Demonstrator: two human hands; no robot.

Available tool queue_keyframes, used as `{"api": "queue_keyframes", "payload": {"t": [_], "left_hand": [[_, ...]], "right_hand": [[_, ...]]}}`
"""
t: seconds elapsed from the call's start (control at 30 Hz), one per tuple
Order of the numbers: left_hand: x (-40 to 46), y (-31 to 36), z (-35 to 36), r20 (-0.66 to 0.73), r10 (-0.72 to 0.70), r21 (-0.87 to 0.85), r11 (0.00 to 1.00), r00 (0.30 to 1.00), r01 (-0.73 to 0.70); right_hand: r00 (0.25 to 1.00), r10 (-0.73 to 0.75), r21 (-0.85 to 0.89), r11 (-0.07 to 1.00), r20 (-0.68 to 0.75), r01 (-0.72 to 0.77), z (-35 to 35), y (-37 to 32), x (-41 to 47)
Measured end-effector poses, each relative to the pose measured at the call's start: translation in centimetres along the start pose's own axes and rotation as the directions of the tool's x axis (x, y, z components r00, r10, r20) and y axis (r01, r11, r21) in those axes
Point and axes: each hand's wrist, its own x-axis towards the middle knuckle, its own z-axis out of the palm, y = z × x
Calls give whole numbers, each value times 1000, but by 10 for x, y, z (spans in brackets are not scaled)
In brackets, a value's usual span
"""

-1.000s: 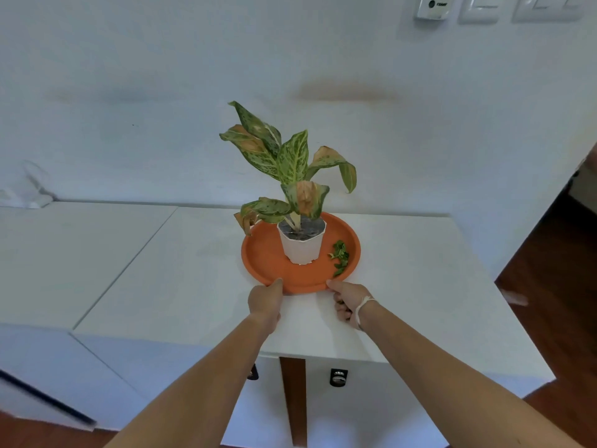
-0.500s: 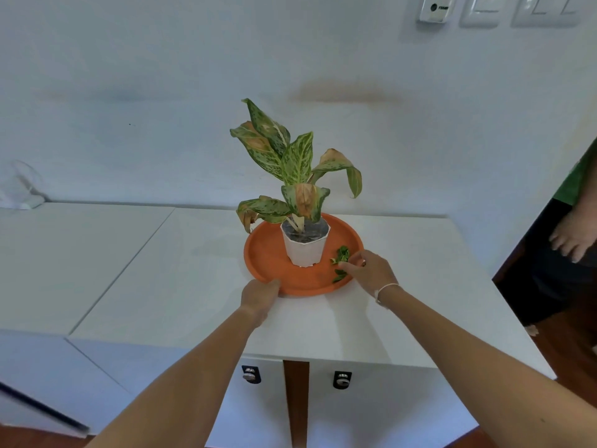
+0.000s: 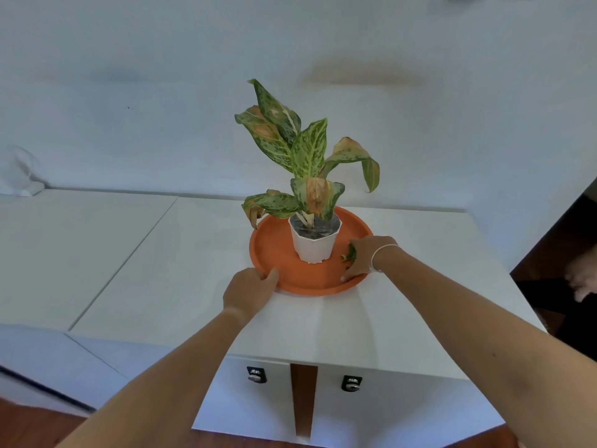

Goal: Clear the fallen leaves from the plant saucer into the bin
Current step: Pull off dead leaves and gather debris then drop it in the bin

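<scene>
An orange plant saucer (image 3: 277,253) lies on a white cabinet top, with a white pot (image 3: 315,244) holding a speckled green plant (image 3: 300,156) in its middle. A small clump of fallen green leaves (image 3: 349,255) lies on the saucer's right side. My right hand (image 3: 366,258) rests over those leaves, fingers curled around them, thumb on the saucer's front rim. My left hand (image 3: 250,291) holds the saucer's front-left rim. No bin is in view.
The white cabinet top (image 3: 161,270) runs left, with a seam to a second unit (image 3: 64,237). A wall stands close behind the plant. Another person's hand (image 3: 581,279) shows at the right edge, over dark floor. Two drawer latches (image 3: 256,375) sit below the front edge.
My right hand has gone from the saucer's front rim onto its right side and has closed over the fallen leaves. The left hand stays on the rim. The view has moved closer.
</scene>
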Motion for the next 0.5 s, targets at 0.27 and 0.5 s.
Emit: {"api": "queue_keyframes", "payload": {"t": [0.27,0.5], "left_hand": [[6,0,-1,-50,32,-6,999,998,-33],[5,11,4,-101,85,-59,994,991,-91]], "right_hand": [[1000,-4,55,998,-29,6,-22,-21,-32],[990,49,77,996,-133,-40,19,-6,6]]}}
